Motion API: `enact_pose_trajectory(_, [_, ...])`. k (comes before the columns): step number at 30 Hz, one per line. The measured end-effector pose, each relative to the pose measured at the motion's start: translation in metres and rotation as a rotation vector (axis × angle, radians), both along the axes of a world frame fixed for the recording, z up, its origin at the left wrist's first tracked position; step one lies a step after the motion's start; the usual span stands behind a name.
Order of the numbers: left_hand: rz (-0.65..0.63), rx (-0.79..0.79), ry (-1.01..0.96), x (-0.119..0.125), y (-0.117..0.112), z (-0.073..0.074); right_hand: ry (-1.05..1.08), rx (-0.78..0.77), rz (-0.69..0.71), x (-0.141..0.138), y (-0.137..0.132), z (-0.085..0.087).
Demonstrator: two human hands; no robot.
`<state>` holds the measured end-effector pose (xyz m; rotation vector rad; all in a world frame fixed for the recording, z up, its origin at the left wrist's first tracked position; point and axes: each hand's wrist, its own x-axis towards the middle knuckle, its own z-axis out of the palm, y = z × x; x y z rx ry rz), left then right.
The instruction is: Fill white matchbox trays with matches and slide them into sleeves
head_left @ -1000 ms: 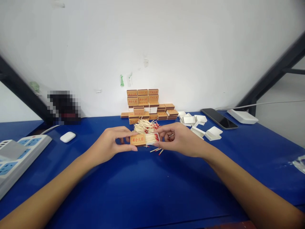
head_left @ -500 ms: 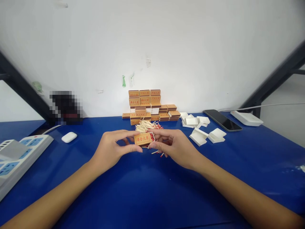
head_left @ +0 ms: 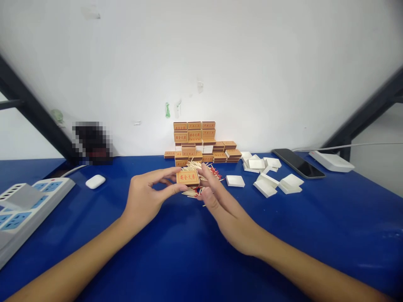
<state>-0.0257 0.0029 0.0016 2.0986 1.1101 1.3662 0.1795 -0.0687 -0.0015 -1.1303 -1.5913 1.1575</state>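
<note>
My left hand (head_left: 147, 197) pinches a closed orange matchbox (head_left: 188, 178) between thumb and fingers, holding it just above the blue table (head_left: 189, 251). My right hand (head_left: 220, 201) is beside the box with its fingers stretched out flat, fingertips near the box's right end, holding nothing. Behind and under the box lies a loose pile of red-tipped matches (head_left: 201, 170). A stack of orange matchboxes (head_left: 198, 140) stands against the white wall.
Several empty white inner trays (head_left: 267, 176) lie to the right, one (head_left: 235, 180) nearer the matches. A black phone (head_left: 299, 163) and white charger (head_left: 332, 161) are far right. A white earbud case (head_left: 95, 181) and a power strip (head_left: 25, 205) lie left.
The tray full of matches has been pushed fully into the sleeve, so the box is closed. My right hand let go and opened flat. A white tray now lies nearer the matches.
</note>
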Motion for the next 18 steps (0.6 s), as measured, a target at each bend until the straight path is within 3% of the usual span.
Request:
enact_pose_trajectory(3, [-0.039,-0.017,-0.028,0.002,-0.001,-0.001,0.050,-0.071,-0.020,0.002,0.001,0.002])
enact_pose_trajectory(7, [-0.051,-0.031,-0.088,0.006,-0.005,0.000,0.076,-0.179,0.051,0.000,-0.002,-0.001])
enact_pose_trajectory(12, [-0.049,-0.050,-0.107,0.007,-0.010,0.002,0.192,-0.167,0.146,-0.003,-0.005,-0.006])
enact_pose_trajectory(18, [-0.051,-0.046,-0.108,0.006,-0.010,0.001,0.189,-0.142,0.154,-0.004,-0.005,-0.004])
